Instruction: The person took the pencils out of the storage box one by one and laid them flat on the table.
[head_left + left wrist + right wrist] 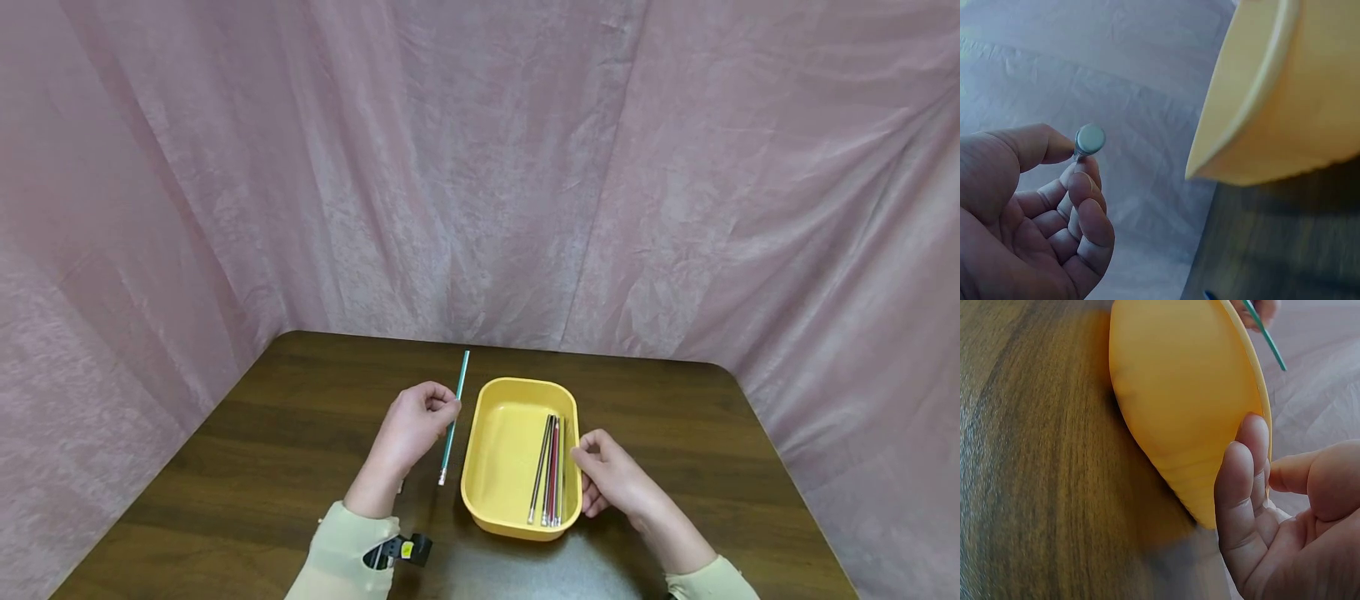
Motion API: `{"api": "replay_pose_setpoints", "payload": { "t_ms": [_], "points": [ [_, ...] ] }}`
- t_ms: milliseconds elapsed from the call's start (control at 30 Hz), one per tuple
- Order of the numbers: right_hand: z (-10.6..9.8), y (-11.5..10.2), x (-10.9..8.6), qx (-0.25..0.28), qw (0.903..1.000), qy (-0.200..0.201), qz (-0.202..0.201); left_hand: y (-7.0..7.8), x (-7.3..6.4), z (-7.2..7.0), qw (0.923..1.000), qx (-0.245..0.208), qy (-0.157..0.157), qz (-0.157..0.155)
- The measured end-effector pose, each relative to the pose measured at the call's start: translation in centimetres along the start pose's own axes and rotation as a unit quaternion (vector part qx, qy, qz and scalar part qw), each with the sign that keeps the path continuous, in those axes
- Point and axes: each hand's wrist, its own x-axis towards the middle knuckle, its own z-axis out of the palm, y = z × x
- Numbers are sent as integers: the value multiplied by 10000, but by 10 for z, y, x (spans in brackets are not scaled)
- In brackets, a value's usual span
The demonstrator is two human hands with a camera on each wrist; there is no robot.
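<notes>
My left hand (420, 421) pinches a teal pencil (464, 371) between thumb and fingertips, to the left of a yellow plastic tray (504, 525). In the left wrist view the pencil's pale eraser end (1091, 138) points toward the camera. Several pencils (553, 471), dark, red and greenish, lie side by side along the tray's right inner wall, eraser ends toward me. My right hand (611, 475) grips the tray's right rim, and in the right wrist view its fingers (1235, 487) press the outer wall with the thumb over the rim.
Both hands are over a dark wood-grain table (300, 417). Pinkish curtains (510, 167) hang behind and along its sides. A small light tip (401, 486) shows beside the left wrist, mostly hidden. A black strapped device (397, 550) sits on the left sleeve.
</notes>
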Motion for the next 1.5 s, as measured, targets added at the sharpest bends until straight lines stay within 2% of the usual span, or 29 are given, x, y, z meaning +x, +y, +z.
{"api": "replay_pose_setpoints", "payload": {
  "t_ms": [233, 567, 767, 933, 1100, 1367, 1500],
  "points": [
    [1, -1, 0, -16, 10000, -24, -13, -21, -3, -18, 9992, 45, 169, -348],
    [1, 0, 1, -7, 10000, 18, 10, -51, 2, -39, 9982, 217, 59, -551],
    [1, 1, 0, -33, 10000, 27, 10, -63, 5, -47, 9976, 416, 28, -549],
    [1, 1, -1, -58, 10000, 44, 47, -73, 9, -53, 9968, 581, -59, -555],
    [2, 0, -1, -21, 10000, 30, 28, -82, 15, -57, 9952, 806, -13, -550],
    [4, -1, 0, 15, 10000, -39, -11, -99, 23, -59, 9922, 984, -100, -757],
    [4, -2, 0, 2, 10000, -33, 2, -109, 29, -59, 9903, 1223, -48, -665]
  ]
}}
